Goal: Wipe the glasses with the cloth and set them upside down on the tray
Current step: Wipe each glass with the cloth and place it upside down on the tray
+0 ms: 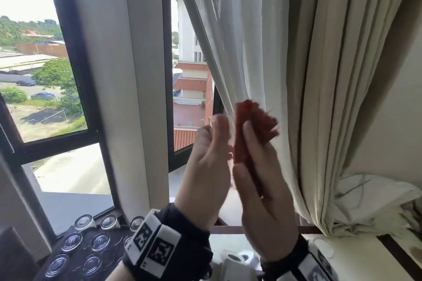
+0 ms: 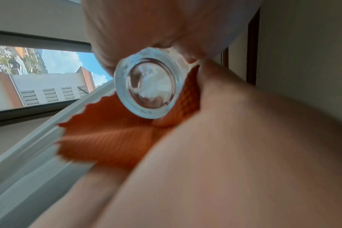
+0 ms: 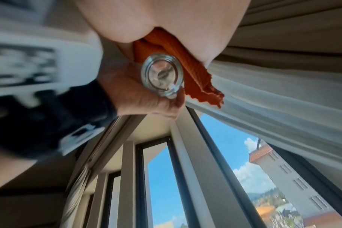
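head / left hand: left hand (image 1: 206,166) is being held up in front of the window (image 1: 57,89), fingers (image 1: 219,124) curling round a small clear glass (image 1: 229,130)
head / right hand: right hand (image 1: 260,189) is pressing the red-orange cloth (image 1: 253,128) against the glass, cloth lying between its fingers and the glass, top edge sticking up past the fingertips
head / tray: dark tray (image 1: 75,264) is sitting low left, below the left wrist, carrying upside-down glasses (image 1: 98,240) in rows
head / curtain: pale curtain (image 1: 296,75) is hanging right behind the fingers
left wrist / glass: glass (image 2: 149,86) is showing its thick base to the camera, gripped by the left hand (image 2: 131,30) from above
left wrist / cloth: cloth (image 2: 111,138) is spreading under the glass, zigzag edge pointing at the curtain, right hand (image 2: 244,154) backing it
right wrist / glass: glass (image 3: 162,76) is being held in the left hand (image 3: 139,91), thumb side below it
right wrist / cloth: cloth (image 3: 187,67) is being pinched in the right hand (image 3: 166,20), touching the side of the glass
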Demonstrator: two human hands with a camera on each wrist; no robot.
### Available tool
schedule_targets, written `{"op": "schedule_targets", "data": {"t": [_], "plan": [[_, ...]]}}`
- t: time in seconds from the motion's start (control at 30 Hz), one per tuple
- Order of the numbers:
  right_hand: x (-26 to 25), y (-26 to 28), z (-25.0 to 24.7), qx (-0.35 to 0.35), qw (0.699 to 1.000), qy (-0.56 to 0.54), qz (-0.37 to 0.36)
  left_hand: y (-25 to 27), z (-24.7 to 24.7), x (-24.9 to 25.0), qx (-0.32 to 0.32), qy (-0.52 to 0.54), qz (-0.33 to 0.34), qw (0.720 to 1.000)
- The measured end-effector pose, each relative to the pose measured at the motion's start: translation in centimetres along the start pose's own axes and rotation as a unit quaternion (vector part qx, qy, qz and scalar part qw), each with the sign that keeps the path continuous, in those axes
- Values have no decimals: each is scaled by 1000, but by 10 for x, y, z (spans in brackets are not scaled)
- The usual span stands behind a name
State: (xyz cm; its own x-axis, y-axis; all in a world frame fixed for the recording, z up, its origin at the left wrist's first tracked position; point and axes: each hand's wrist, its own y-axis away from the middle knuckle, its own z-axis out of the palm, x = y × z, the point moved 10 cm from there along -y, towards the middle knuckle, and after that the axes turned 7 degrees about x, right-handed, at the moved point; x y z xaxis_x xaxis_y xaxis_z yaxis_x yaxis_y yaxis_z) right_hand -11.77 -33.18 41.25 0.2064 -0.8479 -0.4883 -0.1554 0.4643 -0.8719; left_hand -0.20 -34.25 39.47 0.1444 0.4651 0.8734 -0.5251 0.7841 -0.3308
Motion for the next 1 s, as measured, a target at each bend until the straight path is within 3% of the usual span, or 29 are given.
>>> {"op": "schedule_targets", "data": {"t": [0.1,0.27,0.33,0.4,0.47,0.53,0.63,0.77,0.83,0.93,1.0], "plan": [[5,23,8,-28,999,-19,-2,-12,-7,1,18,6,-36,999],[44,12,-2,32,966,-169,194,9,6,-7,-11,-75,-16,997],[39,-3,-14,60,968,-175,171,15,10,-14,-10,-80,-5,997],[22,-12,-21,65,983,-138,104,17,13,-14,-15,-89,7,996],[6,-7,-14,26,999,-34,20,13,8,-15,-12,-86,-1,996],[2,10,-4,-8,1000,19,-19,8,4,-7,-4,-64,-6,998],[21,21,-4,13,996,-66,56,5,3,3,-5,-52,-4,999],[37,3,-13,62,970,-165,168,20,17,-3,-37,-64,-18,997],[19,-9,-18,60,983,-130,114,22,18,-6,-34,-61,-8,998],[-7,0,-2,-11,1000,-8,-5,13,10,-9,-5,-22,-47,999],[-7,15,5,-32,999,19,-26,6,1,-8,10,-2,-60,998]]}}
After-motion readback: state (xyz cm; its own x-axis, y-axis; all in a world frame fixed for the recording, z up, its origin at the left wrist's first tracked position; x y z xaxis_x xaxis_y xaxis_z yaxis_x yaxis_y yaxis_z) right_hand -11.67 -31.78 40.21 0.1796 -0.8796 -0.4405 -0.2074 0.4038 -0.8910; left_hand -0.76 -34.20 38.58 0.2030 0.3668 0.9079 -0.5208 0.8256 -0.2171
